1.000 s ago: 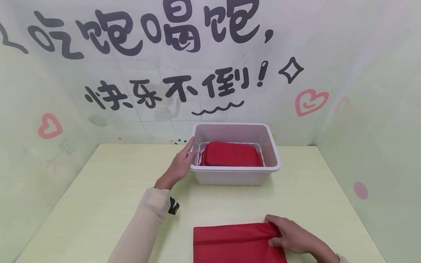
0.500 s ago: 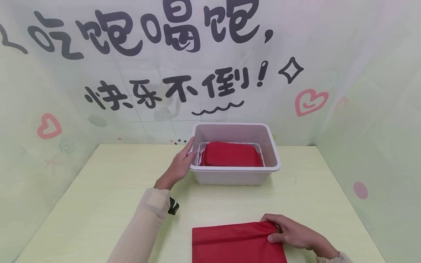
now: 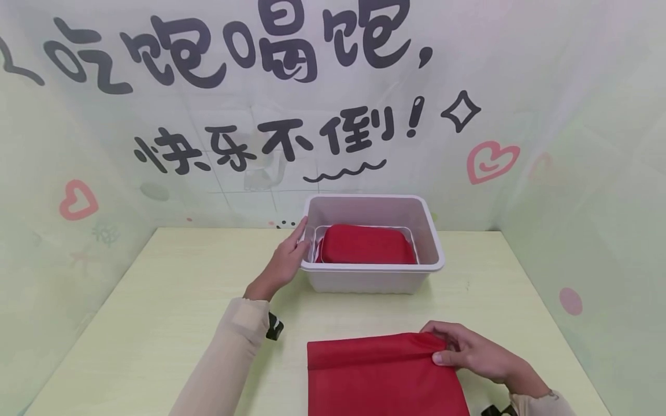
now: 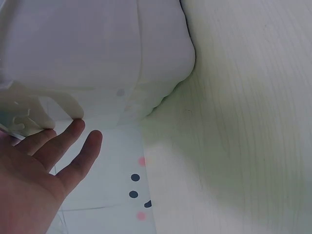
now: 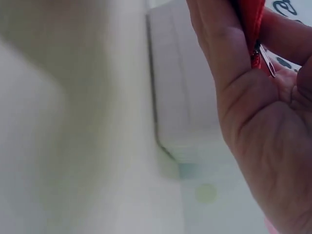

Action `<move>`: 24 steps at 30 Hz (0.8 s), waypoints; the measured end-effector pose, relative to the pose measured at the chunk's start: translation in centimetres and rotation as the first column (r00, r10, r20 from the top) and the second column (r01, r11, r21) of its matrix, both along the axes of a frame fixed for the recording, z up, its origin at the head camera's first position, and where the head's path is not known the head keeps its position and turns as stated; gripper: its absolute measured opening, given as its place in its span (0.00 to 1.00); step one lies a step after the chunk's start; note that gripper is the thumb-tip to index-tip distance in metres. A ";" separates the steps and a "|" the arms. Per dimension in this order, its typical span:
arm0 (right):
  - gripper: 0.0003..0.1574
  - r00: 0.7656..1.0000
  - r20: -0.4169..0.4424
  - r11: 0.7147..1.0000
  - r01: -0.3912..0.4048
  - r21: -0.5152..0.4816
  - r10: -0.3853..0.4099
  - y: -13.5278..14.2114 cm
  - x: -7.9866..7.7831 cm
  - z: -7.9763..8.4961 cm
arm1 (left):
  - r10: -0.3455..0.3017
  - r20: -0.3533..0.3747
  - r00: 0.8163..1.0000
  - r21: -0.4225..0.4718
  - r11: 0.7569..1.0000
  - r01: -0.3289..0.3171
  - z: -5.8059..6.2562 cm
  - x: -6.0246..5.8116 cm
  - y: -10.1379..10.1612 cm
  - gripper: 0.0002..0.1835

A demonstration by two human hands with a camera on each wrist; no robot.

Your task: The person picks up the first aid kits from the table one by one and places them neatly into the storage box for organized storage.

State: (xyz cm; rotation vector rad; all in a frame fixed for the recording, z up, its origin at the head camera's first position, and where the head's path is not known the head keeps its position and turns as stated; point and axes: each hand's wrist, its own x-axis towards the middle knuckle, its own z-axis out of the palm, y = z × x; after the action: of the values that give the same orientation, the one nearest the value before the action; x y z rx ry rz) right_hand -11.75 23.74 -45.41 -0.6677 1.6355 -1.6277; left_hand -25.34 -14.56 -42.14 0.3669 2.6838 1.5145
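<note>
At the back of the table stands a white plastic storage bin (image 3: 370,282). My left hand (image 3: 282,263) holds its left rim, thumb at the top edge. In the left wrist view, the fingers (image 4: 73,146) lie against the bin's outer end wall near a handle slot. In front of the bin is a flat red fabric zip pouch (image 3: 385,378), cut off by the lower frame edge. My right hand (image 3: 481,355) pinches its upper right corner between thumb and fingers, and that corner is lifted. A metal zip pull (image 5: 267,62) shows beside the palm in the right wrist view.
Inside the bin, a red rounded case (image 3: 366,244) lies within a clear container (image 3: 411,231). The pale wooden table (image 3: 182,289) meets a printed sheet wall (image 3: 208,115) behind and at both sides.
My right hand has raised the pouch's right corner and moved slightly away from me, drawing the pouch up with it. My left hand and the bin have stayed put.
</note>
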 end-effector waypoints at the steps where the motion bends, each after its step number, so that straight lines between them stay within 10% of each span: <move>1: 0.19 1.000 -0.008 1.000 -0.002 -0.007 0.001 0.1 -0.1 0.3 | -0.002 0.000 1.000 0.000 1.000 0.002 0.0 0.0 0.0 0.29; 24: 0.24 0.967 -0.185 0.980 0.156 -0.124 -0.177 1.6 -5.3 9.3 | -0.014 -0.027 1.000 0.009 1.000 0.014 -0.4 -0.2 -0.1 0.30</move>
State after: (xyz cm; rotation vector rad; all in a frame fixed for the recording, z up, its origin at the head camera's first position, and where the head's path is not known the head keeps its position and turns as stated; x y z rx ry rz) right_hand -17.04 25.35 -36.14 -0.7838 1.7939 -1.8313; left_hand -25.57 -14.69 -42.52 0.4088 2.6890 1.5302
